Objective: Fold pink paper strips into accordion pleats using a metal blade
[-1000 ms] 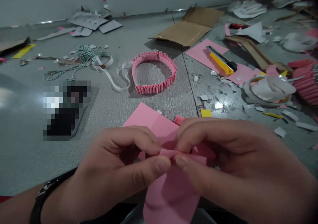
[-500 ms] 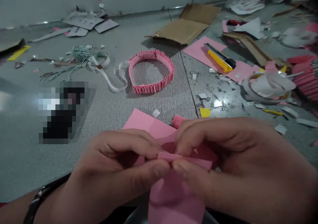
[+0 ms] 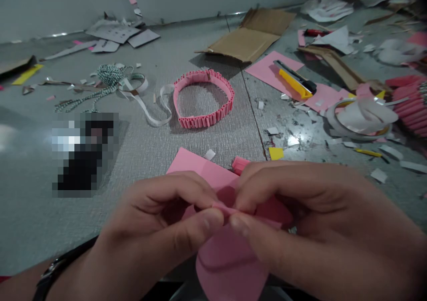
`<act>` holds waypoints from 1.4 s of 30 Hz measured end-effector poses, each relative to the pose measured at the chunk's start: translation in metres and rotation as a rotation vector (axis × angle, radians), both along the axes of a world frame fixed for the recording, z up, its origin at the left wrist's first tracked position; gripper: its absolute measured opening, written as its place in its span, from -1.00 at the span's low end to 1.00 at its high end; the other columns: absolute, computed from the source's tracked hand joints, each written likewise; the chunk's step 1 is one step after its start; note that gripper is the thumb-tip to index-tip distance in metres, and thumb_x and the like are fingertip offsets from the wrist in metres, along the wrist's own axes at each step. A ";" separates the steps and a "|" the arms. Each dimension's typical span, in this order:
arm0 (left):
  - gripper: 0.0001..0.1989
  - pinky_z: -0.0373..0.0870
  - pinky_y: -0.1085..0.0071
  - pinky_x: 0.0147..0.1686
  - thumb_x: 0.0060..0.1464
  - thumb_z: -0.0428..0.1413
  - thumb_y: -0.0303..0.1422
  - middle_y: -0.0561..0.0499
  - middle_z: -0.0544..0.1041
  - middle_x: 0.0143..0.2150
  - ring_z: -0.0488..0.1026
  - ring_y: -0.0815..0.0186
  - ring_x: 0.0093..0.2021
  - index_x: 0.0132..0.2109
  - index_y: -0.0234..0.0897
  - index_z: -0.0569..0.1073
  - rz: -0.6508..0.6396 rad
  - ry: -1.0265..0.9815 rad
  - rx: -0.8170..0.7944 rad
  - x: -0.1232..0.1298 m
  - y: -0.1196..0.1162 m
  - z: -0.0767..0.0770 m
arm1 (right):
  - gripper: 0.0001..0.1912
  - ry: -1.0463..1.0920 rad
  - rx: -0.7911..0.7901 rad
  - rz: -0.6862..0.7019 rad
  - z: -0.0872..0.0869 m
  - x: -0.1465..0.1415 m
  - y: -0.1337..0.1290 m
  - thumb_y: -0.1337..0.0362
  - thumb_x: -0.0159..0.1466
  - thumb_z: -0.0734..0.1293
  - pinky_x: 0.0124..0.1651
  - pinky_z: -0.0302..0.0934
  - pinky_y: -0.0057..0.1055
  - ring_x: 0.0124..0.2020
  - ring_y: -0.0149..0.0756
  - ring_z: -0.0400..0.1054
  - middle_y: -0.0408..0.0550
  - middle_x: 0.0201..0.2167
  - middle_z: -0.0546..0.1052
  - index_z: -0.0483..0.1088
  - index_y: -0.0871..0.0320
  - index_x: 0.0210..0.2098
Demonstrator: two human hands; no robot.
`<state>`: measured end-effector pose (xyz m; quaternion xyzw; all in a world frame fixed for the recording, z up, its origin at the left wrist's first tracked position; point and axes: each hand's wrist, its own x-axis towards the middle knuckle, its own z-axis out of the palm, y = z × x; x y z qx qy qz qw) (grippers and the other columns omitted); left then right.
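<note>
My left hand [image 3: 156, 221] and my right hand [image 3: 300, 212] meet at the middle, thumbs and fingertips pinching a narrow fold in a pink paper sheet [image 3: 230, 265]. The sheet hangs toward me below the pinch, and another part of it [image 3: 196, 165] spreads out behind my fingers. A small pleated pink paper piece [image 3: 239, 164] pokes out just beyond my right fingers. Farther ahead on the table lies a pleated pink paper ring [image 3: 203, 98], touched by neither hand. A black strap circles my left wrist.
A yellow utility knife [image 3: 293, 80] rests on pink paper at the right, beside a tape roll [image 3: 360, 118] and a pleated pink stack [image 3: 410, 105]. Twine [image 3: 110, 76], a white strip [image 3: 147, 107], cardboard [image 3: 250, 38], a pixelated object [image 3: 83, 154] and paper scraps cover the table.
My fingers have pinched the fold tighter, so less of the pink flap shows. The lower part of the sheet now curves more. The view has shifted slightly.
</note>
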<state>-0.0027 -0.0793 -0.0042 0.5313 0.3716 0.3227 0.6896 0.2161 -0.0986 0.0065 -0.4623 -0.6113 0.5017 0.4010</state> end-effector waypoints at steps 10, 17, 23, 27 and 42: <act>-0.86 0.55 0.63 -0.32 0.21 0.38 -0.44 0.09 0.64 -0.37 0.54 0.43 -0.34 -0.34 -0.14 0.68 0.056 0.086 0.134 0.005 0.005 0.003 | -0.85 -0.118 0.208 0.006 -0.006 -0.001 -0.004 0.34 0.38 0.48 -0.37 0.38 -0.52 -0.44 -0.46 0.51 -0.23 -0.45 0.63 0.60 0.08 -0.35; -0.87 0.48 0.56 -0.43 0.25 0.35 -0.38 0.03 0.62 -0.35 0.49 0.39 -0.37 -0.31 -0.21 0.63 0.056 0.102 0.138 0.011 0.007 0.002 | -0.68 -0.169 0.189 0.006 0.001 0.001 -0.001 0.27 0.48 0.43 -0.41 0.34 -0.50 -0.40 -0.44 0.53 -0.21 -0.43 0.64 0.52 0.08 -0.44; -0.82 0.40 0.55 -0.52 0.31 0.28 -0.36 0.07 0.54 -0.39 0.44 0.42 -0.45 -0.31 -0.23 0.57 0.003 0.183 0.231 0.005 0.005 0.004 | -0.75 -0.164 0.229 0.019 -0.001 0.001 -0.001 0.28 0.49 0.41 -0.37 0.33 -0.49 -0.40 -0.47 0.46 -0.21 -0.40 0.62 0.54 0.11 -0.35; -0.83 0.42 0.56 -0.45 0.30 0.28 -0.38 0.10 0.57 -0.37 0.47 0.44 -0.41 -0.31 -0.22 0.58 -0.015 0.226 0.309 0.004 0.005 0.004 | -0.77 -0.215 0.282 0.095 -0.005 0.002 0.000 0.30 0.52 0.36 -0.32 0.33 -0.46 -0.38 -0.47 0.45 -0.20 -0.37 0.60 0.51 0.11 -0.30; -0.80 0.44 0.41 -0.38 0.38 0.19 -0.32 0.04 0.61 -0.33 0.52 0.32 -0.35 -0.29 -0.18 0.54 -0.004 0.370 0.457 -0.001 0.004 0.007 | -0.83 -0.217 0.323 -0.018 0.001 0.006 0.000 0.30 0.51 0.41 -0.18 0.40 -0.35 -0.34 -0.37 0.48 -0.20 -0.34 0.62 0.51 0.04 -0.26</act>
